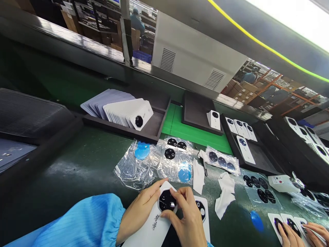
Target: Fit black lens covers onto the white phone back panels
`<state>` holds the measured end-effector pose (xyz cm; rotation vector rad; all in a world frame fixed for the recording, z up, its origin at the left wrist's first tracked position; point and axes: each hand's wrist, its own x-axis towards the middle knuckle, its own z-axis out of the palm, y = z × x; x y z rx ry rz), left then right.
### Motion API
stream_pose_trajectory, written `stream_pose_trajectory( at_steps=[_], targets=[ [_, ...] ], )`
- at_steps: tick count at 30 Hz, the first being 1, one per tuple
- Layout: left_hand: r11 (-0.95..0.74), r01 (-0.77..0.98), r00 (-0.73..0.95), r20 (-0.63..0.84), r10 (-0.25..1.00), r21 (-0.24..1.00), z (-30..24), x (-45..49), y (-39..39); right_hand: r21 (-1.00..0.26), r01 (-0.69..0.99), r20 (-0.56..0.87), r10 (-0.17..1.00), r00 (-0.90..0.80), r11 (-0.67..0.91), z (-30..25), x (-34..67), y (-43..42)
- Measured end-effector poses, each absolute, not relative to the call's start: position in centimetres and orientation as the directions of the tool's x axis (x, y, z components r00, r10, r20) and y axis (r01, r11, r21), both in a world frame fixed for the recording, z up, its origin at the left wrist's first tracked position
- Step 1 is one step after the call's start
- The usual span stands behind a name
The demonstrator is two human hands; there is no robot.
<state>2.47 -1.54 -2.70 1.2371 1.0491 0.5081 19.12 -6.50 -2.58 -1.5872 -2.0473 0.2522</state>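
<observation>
My left hand (138, 211), below a blue sleeve, grips a white phone back panel (149, 231) along its left edge, fingers lying by the top corner. The panel tilts and carries dark printed characters. At its upper end sits a black octagonal camera lens cover (166, 200). The thumb and forefinger of my right hand (190, 218) are closed on the edges of that cover. Partly behind my right hand, a second white panel (206, 219) with a black lens area lies on the table. Clear film (151, 168) with black covers and blue tabs lies just beyond my hands.
A black tray (156, 128) holds fanned white panels. More trays with panels stand at the back and right. White wipes (224, 197), bagged lens covers (222, 162) and a white bottle (281, 183) lie to the right. A co-worker's hands (291, 236) handle panels at lower right.
</observation>
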Motion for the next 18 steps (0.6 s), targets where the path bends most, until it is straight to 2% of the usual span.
stream_pose_trajectory(
  at_steps=[8, 18],
  targets=[
    [0.267, 0.228, 0.465, -0.345, 0.815, 0.936, -2.8, 2.4, -1.6, -0.397, 0.855, 0.385, 0.906, -0.174, 0.333, -1.5, 18.4, -6.1],
    [0.272, 0.153, 0.537, -0.311, 0.784, 0.95, -3.7, 2.5, -1.5, -0.428, 0.84, 0.377, 0.911, -0.17, 0.334, -1.6, 18.6, -5.8]
  ],
)
